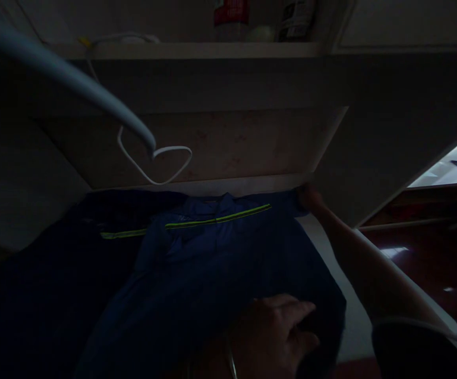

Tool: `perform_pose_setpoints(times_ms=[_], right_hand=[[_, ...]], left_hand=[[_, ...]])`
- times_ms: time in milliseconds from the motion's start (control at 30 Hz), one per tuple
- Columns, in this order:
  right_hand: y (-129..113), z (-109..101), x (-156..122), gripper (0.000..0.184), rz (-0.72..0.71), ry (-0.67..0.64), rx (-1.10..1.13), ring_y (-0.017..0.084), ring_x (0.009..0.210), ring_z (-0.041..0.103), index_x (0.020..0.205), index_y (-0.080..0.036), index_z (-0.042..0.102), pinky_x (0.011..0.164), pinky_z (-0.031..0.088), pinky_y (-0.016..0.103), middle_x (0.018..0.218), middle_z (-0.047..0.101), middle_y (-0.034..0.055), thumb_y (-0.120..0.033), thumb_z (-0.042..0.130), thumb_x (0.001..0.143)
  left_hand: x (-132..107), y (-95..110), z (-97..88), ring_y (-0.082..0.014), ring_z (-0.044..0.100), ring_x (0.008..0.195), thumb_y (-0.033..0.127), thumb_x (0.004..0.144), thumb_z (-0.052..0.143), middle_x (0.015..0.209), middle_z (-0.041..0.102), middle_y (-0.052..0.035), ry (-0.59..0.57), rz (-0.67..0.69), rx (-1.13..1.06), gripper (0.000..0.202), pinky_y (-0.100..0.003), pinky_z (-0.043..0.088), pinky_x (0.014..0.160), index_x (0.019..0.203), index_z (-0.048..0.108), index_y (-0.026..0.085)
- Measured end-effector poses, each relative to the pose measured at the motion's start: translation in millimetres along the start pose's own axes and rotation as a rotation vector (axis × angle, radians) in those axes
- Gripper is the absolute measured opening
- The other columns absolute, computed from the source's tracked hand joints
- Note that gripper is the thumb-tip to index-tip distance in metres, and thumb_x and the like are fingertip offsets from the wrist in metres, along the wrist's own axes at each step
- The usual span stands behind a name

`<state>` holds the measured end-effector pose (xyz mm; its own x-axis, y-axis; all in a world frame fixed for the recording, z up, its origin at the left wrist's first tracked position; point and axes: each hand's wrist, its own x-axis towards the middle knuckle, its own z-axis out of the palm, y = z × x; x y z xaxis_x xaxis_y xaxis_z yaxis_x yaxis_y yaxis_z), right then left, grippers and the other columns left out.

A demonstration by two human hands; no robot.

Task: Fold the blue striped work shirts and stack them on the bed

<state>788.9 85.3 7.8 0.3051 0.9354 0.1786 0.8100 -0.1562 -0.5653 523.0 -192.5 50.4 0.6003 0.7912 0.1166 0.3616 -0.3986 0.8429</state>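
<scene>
A dark blue collared work jacket (pixel 228 263) lies spread out with its front up, a yellow-green stripe across the chest. Its short-looking sleeve reaches toward the far right corner, where my right hand (pixel 309 198) is closed around the end of it. My left hand (pixel 273 334), with a bracelet at the wrist, rests over the lower right part of the jacket. Its thumb and fingers are apart. To the left, partly under this jacket, is another darker garment (pixel 66 263) with a similar stripe. The scene is very dark, so fabric edges are hard to make out.
A pale blue tube (pixel 94 97) slants in from the upper left, with a white wire loop (pixel 165 181) at its end. Above the surface runs a shelf (pixel 204 51) holding a red-labelled container (pixel 231 16) and a dark bottle (pixel 296 20). A panel (pixel 386 121) stands on the right.
</scene>
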Motion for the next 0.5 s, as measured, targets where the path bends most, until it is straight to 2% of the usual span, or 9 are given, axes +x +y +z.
perform_pose_setpoints(times_ms=[67, 133, 200, 267, 333, 367, 433, 500], right_hand=[[31, -22, -1, 0.054, 0.069, -0.033, -0.12, 0.034, 0.117, 0.057, 0.12, 0.009, 0.057, 0.089, 0.037, 0.043, 0.122, 0.055, 0.0345, -0.03, 0.03, 0.095], [50, -31, -6, 0.043, 0.097, -0.045, -0.21, 0.039, 0.121, 0.052, 0.121, 0.005, 0.059, 0.092, 0.037, 0.051, 0.126, 0.051, 0.0371, -0.023, 0.039, 0.094], [53, -26, -18, 0.041, 0.064, -0.04, -0.264, 0.042, 0.126, 0.046, 0.129, -0.004, 0.057, 0.094, 0.036, 0.057, 0.133, 0.048, 0.0333, -0.02, 0.045, 0.094], [44, -9, -42, 0.043, -0.002, -0.051, -0.282, 0.039, 0.129, 0.043, 0.136, -0.015, 0.053, 0.098, 0.036, 0.056, 0.141, 0.047, 0.0243, -0.025, 0.047, 0.094], [27, 12, -81, 0.045, -0.1, -0.108, -0.28, 0.033, 0.128, 0.046, 0.139, -0.024, 0.051, 0.102, 0.038, 0.051, 0.145, 0.046, 0.015, -0.034, 0.046, 0.096], [19, 22, -106, 0.046, -0.189, -0.167, -0.29, 0.032, 0.128, 0.047, 0.14, -0.025, 0.05, 0.105, 0.037, 0.052, 0.146, 0.046, 0.0135, -0.038, 0.044, 0.097], [7, 37, -161, 0.05, -0.351, -0.278, -0.309, 0.033, 0.136, 0.039, 0.143, -0.028, 0.046, 0.111, 0.026, 0.061, 0.152, 0.039, 0.0108, -0.047, 0.039, 0.098], [5, 42, -212, 0.053, -0.456, -0.394, -0.323, 0.035, 0.142, 0.03, 0.146, -0.032, 0.043, 0.111, 0.012, 0.071, 0.156, 0.035, 0.0088, -0.052, 0.038, 0.097]], left_hand=[[12, -21, -10.1, -0.0164, 0.065, 0.105, 0.035, 0.095, 0.048, 0.123, 0.066, -0.002, 0.099, -0.042, 0.164, 0.038, -0.029, 0.053, 0.094, 0.131, 0.057, 0.027], [22, -54, -29.8, -0.0209, 0.06, 0.113, 0.034, 0.096, 0.042, 0.127, 0.062, -0.0082, 0.256, -0.148, 0.444, 0.039, -0.036, 0.049, 0.1, 0.129, 0.057, 0.02], [28, -91, -52.1, -0.0295, 0.055, 0.12, 0.038, 0.093, 0.048, 0.134, 0.057, -0.0141, 0.365, -0.265, 0.772, 0.045, -0.046, 0.048, 0.1, 0.131, 0.056, 0.016], [28, -127, -72.1, -0.0347, 0.051, 0.123, 0.041, 0.09, 0.052, 0.137, 0.053, -0.0169, 0.389, -0.332, 1.024, 0.05, -0.05, 0.046, 0.099, 0.133, 0.054, 0.015], [23, -157, -89.8, -0.0356, 0.052, 0.121, 0.038, 0.09, 0.049, 0.137, 0.053, -0.0184, 0.347, -0.381, 1.157, 0.049, -0.05, 0.048, 0.096, 0.132, 0.055, 0.013], [19, -169, -99.0, -0.0349, 0.056, 0.116, 0.034, 0.091, 0.045, 0.135, 0.055, -0.0188, 0.315, -0.416, 1.178, 0.047, -0.05, 0.049, 0.092, 0.132, 0.055, 0.013], [11, -188, -121.0, -0.0328, 0.063, 0.103, 0.027, 0.093, 0.036, 0.127, 0.061, -0.0177, 0.258, -0.516, 1.131, 0.044, -0.048, 0.052, 0.083, 0.129, 0.057, 0.015], [3, -202, -151.2, -0.0301, 0.067, 0.095, 0.026, 0.093, 0.034, 0.116, 0.068, -0.0137, 0.289, -0.621, 0.988, 0.042, -0.044, 0.053, 0.081, 0.125, 0.061, 0.021]])
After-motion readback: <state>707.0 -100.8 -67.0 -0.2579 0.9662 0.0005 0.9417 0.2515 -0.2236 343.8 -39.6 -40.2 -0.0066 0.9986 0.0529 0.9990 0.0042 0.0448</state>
